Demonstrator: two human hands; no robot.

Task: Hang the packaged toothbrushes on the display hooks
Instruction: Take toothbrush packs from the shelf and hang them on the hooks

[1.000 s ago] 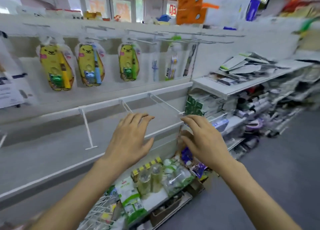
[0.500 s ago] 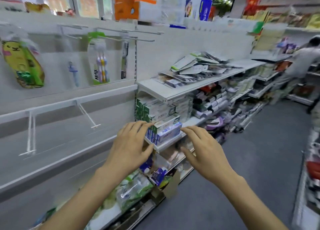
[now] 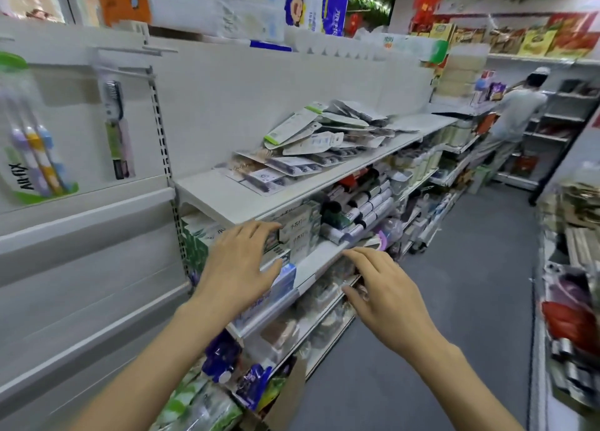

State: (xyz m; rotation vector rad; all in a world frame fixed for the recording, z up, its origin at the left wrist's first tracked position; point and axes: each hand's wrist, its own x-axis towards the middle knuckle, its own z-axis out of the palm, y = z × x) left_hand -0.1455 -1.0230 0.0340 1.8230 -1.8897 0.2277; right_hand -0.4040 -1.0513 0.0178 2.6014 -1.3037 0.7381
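A loose pile of packaged toothbrushes (image 3: 311, 145) lies on the white upper shelf (image 3: 227, 200) ahead. On the wall panel at left, one pack with three coloured toothbrushes (image 3: 32, 157) and one slim pack with a dark brush (image 3: 117, 128) hang from display hooks (image 3: 130, 70). My left hand (image 3: 240, 268) hovers palm down with spread fingers in front of the boxes under that shelf, holding nothing. My right hand (image 3: 386, 294) hovers beside it over the lower shelf edge, fingers loosely bent and empty.
Stacked toothpaste boxes (image 3: 298, 232) fill the shelf under the pile. Bagged goods and a cardboard box (image 3: 285, 395) sit at floor level. A person (image 3: 516, 115) stands at the far end of the grey aisle floor (image 3: 454, 284). More shelving (image 3: 571, 300) lines the right side.
The view has swung right along the shelving, away from the yellow bear packs and bare hooks toward the shelf with the pile. Both hands stay empty and spread in front of me.
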